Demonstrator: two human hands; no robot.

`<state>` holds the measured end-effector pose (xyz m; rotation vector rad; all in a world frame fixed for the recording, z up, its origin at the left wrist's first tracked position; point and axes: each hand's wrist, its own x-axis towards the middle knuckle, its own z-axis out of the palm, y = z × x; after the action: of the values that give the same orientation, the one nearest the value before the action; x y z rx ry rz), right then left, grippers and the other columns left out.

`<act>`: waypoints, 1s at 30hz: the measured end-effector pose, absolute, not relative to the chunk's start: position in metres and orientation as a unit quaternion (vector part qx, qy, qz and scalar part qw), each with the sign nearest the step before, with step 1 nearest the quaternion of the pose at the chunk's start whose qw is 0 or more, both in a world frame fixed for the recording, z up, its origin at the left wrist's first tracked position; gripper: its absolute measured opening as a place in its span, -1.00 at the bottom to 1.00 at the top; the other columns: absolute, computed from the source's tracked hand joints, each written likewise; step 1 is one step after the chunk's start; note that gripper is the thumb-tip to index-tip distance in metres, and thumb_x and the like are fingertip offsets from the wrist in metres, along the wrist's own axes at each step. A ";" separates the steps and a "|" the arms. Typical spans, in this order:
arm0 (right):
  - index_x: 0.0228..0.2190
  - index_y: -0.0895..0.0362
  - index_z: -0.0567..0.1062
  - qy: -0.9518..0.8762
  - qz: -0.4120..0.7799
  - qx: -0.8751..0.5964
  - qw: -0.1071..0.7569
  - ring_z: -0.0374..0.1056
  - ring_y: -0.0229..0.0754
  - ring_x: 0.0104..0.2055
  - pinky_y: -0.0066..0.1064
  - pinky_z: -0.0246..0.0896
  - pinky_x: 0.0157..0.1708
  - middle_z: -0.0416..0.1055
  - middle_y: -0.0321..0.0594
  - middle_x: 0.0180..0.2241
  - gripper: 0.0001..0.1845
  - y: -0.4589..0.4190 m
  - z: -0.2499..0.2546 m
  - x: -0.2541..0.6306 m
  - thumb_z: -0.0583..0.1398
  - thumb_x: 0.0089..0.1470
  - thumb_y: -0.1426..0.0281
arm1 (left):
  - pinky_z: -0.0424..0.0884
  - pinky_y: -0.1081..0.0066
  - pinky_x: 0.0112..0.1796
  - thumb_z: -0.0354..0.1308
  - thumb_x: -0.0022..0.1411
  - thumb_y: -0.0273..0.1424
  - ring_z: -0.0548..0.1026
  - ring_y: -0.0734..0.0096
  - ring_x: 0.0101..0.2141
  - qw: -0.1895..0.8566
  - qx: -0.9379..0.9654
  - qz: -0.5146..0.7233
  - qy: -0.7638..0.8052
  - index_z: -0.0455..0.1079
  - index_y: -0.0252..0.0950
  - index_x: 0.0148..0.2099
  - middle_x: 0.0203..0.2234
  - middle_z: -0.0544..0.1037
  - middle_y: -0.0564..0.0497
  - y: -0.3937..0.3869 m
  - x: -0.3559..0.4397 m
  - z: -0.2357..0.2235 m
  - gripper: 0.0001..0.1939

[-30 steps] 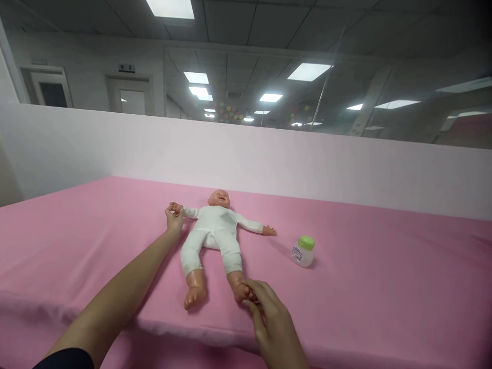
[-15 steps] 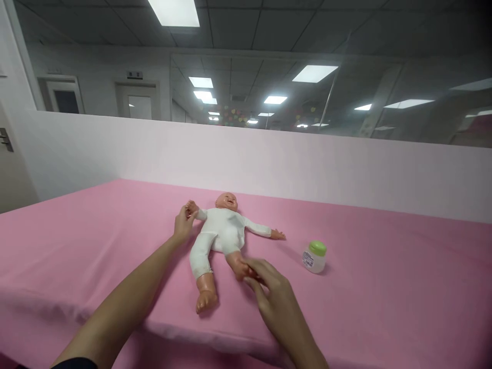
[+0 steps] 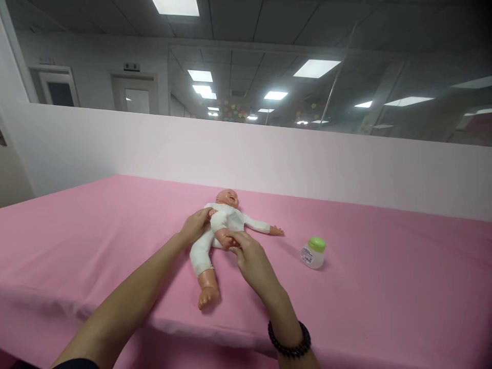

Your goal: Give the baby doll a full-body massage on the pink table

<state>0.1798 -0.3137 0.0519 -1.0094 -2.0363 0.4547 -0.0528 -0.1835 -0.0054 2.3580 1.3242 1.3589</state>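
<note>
A baby doll (image 3: 226, 218) in a white suit lies on its back on the pink cloth-covered table (image 3: 96, 241), head toward the far wall. My left hand (image 3: 196, 225) is closed on the doll's arm and holds it folded over the chest. My right hand (image 3: 248, 256), with a dark bead bracelet at the wrist, pinches the doll's foot and holds that leg bent up against the belly. The doll's other leg lies straight toward me, and its other arm stretches out to the right.
A small white jar with a green lid (image 3: 314, 252) stands on the cloth to the right of the doll. A low pale partition (image 3: 307, 164) runs behind the table, with glass above it. The table's front edge is close to me.
My right hand pushed the doll's foot away from me, bending the leg up to the belly. My left hand brought the doll's arm in from its outstretched position across the chest.
</note>
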 end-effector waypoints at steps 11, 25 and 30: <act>-0.23 0.01 0.51 -0.812 0.216 -0.452 0.299 0.44 -0.19 -0.28 -0.40 0.30 -0.27 0.46 -0.26 -0.26 -0.72 -0.379 0.018 0.233 0.02 0.24 0.50 | 0.46 0.27 -0.24 0.17 0.24 -0.30 0.50 0.31 -0.34 0.196 0.388 0.662 0.610 0.19 -0.20 -0.18 -0.41 0.43 0.04 -0.131 -0.107 -0.039 -0.80; -0.11 0.00 0.52 -0.792 0.128 -0.469 0.370 0.46 -0.10 -0.16 -0.33 0.30 -0.24 0.53 -0.20 -0.10 -0.65 -0.325 0.052 0.192 0.02 0.21 0.49 | 0.40 0.20 -0.07 0.08 0.30 -0.36 0.50 0.17 -0.10 0.059 0.729 0.505 0.459 0.34 -0.14 0.05 -0.10 0.55 -0.07 -0.173 -0.067 -0.013 -0.73; -0.13 -0.03 0.54 -0.797 0.187 -0.483 0.311 0.47 -0.11 -0.18 -0.33 0.34 -0.21 0.55 -0.22 -0.16 -0.71 -0.364 0.022 0.239 0.10 0.16 0.42 | 0.44 0.28 -0.20 0.14 0.26 -0.30 0.50 0.30 -0.27 0.172 0.461 0.680 0.543 0.22 -0.21 -0.11 -0.29 0.47 -0.04 -0.141 -0.094 -0.033 -0.80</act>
<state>0.2389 -0.3644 0.0218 -1.2749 -2.1032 0.4931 -0.0943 -0.1408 -0.0330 1.3088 1.5405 1.9301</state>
